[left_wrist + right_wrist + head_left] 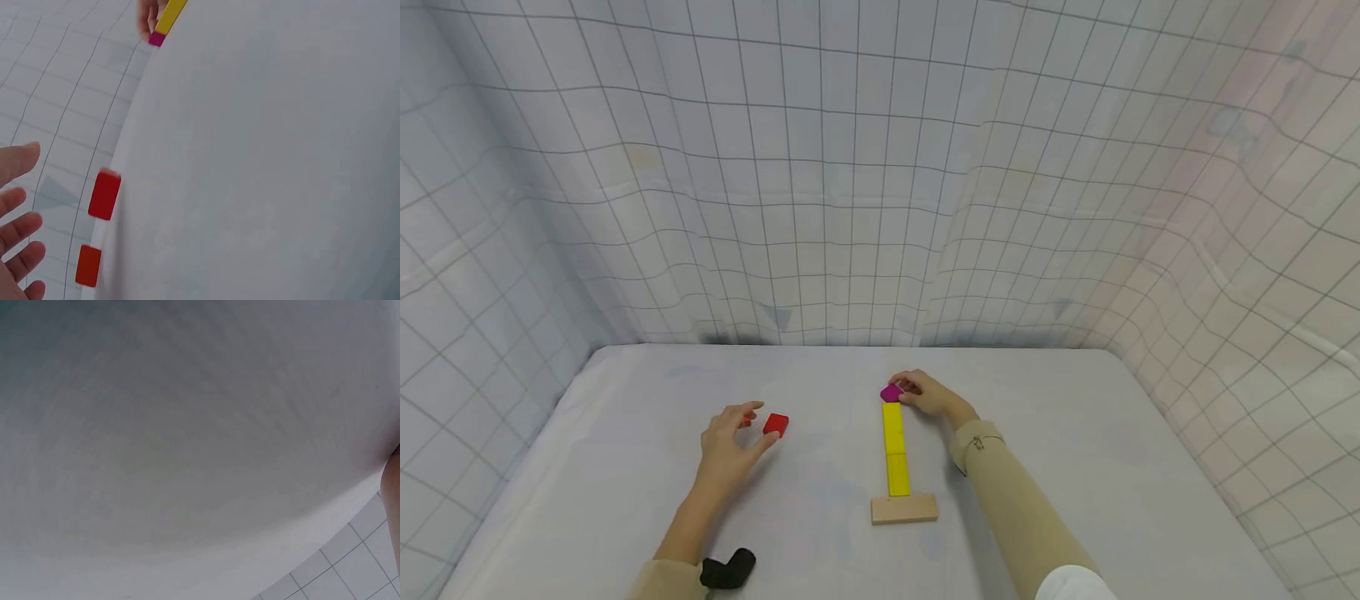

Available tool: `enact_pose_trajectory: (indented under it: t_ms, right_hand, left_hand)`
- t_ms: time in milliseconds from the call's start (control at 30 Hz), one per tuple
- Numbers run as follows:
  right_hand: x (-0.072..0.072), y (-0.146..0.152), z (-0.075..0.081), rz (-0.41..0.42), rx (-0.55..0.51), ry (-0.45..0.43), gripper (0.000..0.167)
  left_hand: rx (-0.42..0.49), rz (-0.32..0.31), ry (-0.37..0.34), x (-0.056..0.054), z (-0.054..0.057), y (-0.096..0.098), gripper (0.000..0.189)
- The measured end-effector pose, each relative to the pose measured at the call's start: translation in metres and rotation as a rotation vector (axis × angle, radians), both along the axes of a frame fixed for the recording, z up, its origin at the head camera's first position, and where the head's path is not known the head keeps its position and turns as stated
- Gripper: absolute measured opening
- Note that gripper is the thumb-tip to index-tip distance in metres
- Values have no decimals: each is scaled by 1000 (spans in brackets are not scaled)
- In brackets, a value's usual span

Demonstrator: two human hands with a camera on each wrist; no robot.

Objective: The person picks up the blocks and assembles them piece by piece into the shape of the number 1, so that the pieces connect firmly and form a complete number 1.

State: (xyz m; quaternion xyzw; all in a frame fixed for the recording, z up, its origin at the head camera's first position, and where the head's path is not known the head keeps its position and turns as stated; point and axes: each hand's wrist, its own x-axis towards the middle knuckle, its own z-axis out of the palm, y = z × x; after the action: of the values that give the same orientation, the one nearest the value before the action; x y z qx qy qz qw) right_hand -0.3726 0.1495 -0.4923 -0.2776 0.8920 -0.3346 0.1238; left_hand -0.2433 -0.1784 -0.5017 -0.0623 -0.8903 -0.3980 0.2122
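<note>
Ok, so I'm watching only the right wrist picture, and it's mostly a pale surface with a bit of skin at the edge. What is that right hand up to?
Observer: In the head view, the right hand is pinching a purple block.
Visitor: Is that block standing off by itself?
Observer: No, it sits at the far end of a row of two yellow blocks.
Visitor: And what's at the near end?
Observer: A plain wooden block, lying crosswise to the row.
</note>
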Motion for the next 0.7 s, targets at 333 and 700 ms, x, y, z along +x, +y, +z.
enact_pose_trajectory:
  t_ms: [333,700]
  right_hand:
    - [-3,1,-3,4,14,-1,28]
    - [-2,1,-2,-2,-7,-6,27]
  left_hand:
    - [-45,41,-22,-15,-5,-35,53]
    - [-63,-7,-143,-23,-11,-52,57]
